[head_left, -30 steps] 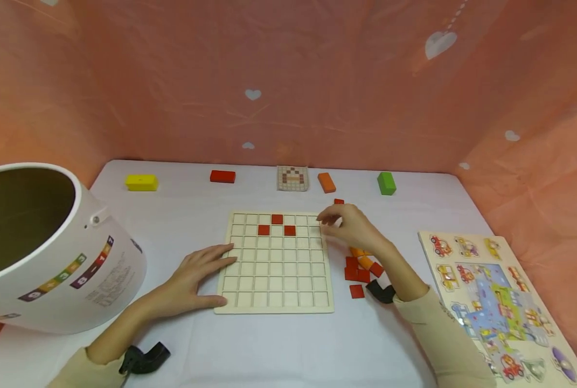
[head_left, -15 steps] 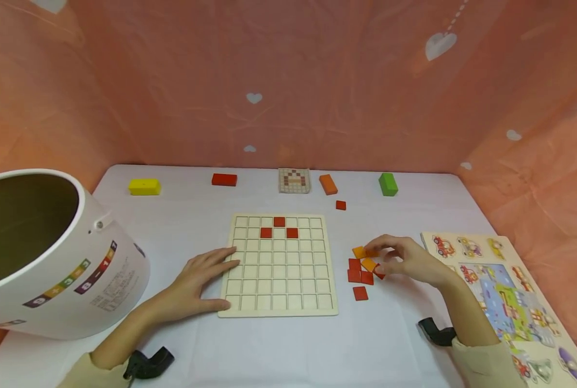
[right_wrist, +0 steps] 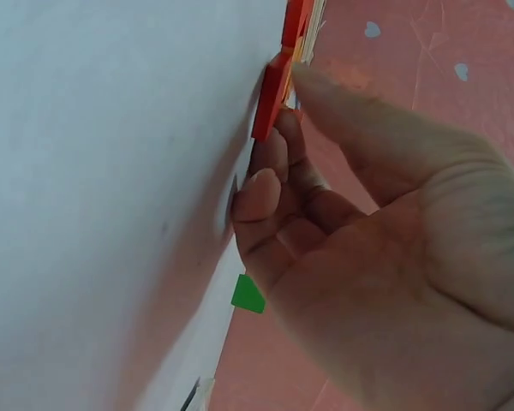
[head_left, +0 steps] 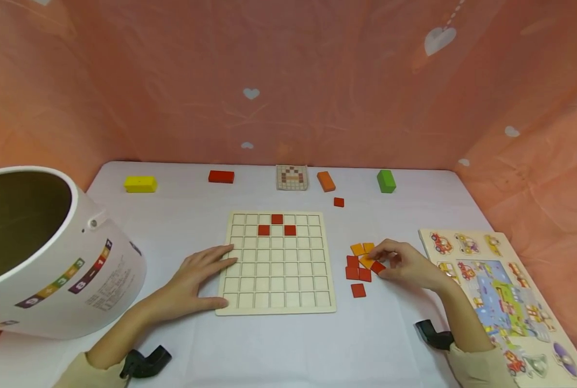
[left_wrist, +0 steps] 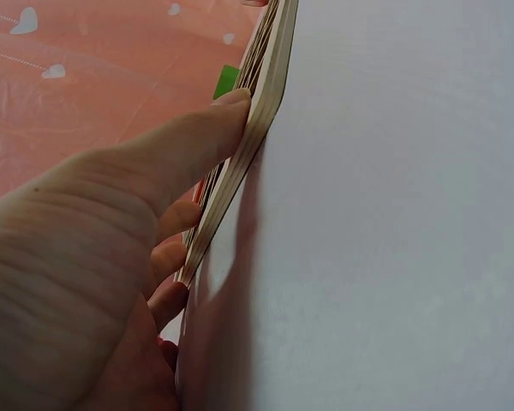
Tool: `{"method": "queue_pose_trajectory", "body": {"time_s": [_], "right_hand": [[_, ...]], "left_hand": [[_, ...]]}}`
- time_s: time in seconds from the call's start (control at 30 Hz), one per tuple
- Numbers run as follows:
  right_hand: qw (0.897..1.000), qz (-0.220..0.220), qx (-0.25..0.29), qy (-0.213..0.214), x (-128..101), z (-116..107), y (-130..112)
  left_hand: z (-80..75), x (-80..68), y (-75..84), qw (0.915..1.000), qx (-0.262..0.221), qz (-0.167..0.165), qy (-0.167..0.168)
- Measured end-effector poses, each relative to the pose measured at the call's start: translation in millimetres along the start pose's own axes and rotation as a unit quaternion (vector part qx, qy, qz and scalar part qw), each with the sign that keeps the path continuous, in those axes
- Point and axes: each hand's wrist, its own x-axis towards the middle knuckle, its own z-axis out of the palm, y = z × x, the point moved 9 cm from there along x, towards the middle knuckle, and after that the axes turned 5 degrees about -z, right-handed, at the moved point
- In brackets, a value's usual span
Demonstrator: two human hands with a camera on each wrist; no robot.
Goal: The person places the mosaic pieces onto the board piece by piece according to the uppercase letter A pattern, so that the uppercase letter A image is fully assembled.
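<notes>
The right hand (head_left: 407, 264) sits at the edge of a small heap of square tiles, its thumb and forefinger pinching a red tile (head_left: 377, 267) at the heap's right side; the right wrist view shows the same red tile (right_wrist: 272, 94) held between thumb tip and curled fingers, close against the white table (head_left: 288, 345). Just left of the fingertips lie the orange tiles (head_left: 362, 249) and the other red tiles (head_left: 357, 274) (one red tile lies a little apart, nearer the person). Right of this hand, the picture puzzle board (head_left: 492, 291) with vehicles lies flat near the table's edge.

The left hand (head_left: 196, 275) lies flat with fingers spread and straight, pressing on the table and touching the left edge of the grid board (head_left: 278, 264); the left wrist view shows the thumb (left_wrist: 188, 145) against the board's rim (left_wrist: 257, 111). Three red tiles (head_left: 277, 225) fill cells near the board's far edge. One loose red tile (head_left: 339, 202) lies beyond the board's far right corner.

Along the back stand a yellow block (head_left: 140, 184), a red block (head_left: 221, 176), a pattern card (head_left: 292, 177), an orange block (head_left: 326, 181) and a green block (head_left: 386, 181). A white bucket (head_left: 50, 253) lies tipped at the left.
</notes>
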Motion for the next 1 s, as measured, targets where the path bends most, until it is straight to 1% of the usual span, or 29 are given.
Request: {"method": "queue_pose_trajectory", "body": {"time_s": [0.4, 0.53, 0.63, 0.7, 0.8, 0.9, 1.0], "right_hand": [[0.999, -0.003, -0.038, 0.008, -2, 0, -7], [0.999, -0.005, -0.037, 0.008, -1, -1, -10], [0.999, 0.000, -0.032, 0.013, 6, -2, -15], [1.000, 0.003, -0.027, 0.016, 17, -2, -20], [1.000, -0.004, -0.013, 0.007, 42, 7, -37], [0.999, -0.041, 0.001, -0.018, 75, 23, -65], [0.995, -0.090, 0.014, -0.050, 111, 45, -96]], "left_hand": [[-1.4, 0.3, 1.4, 1.0000, -0.002, 0.000, 0.000], [-1.3, 0.2, 2.0, 1.0000, -0.004, 0.001, 0.000], [-0.9, 0.4, 2.0, 1.0000, -0.004, 0.000, -0.001], [-0.6, 0.5, 1.7, 1.0000, -0.003, -0.001, -0.003], [-0.4, 0.6, 1.2, 1.0000, -0.003, -0.002, -0.003], [-0.4, 0.4, 0.7, 1.0000, -0.003, -0.003, -0.002], [-0.3, 0.3, 0.7, 1.0000, -0.004, -0.003, -0.002]]}}
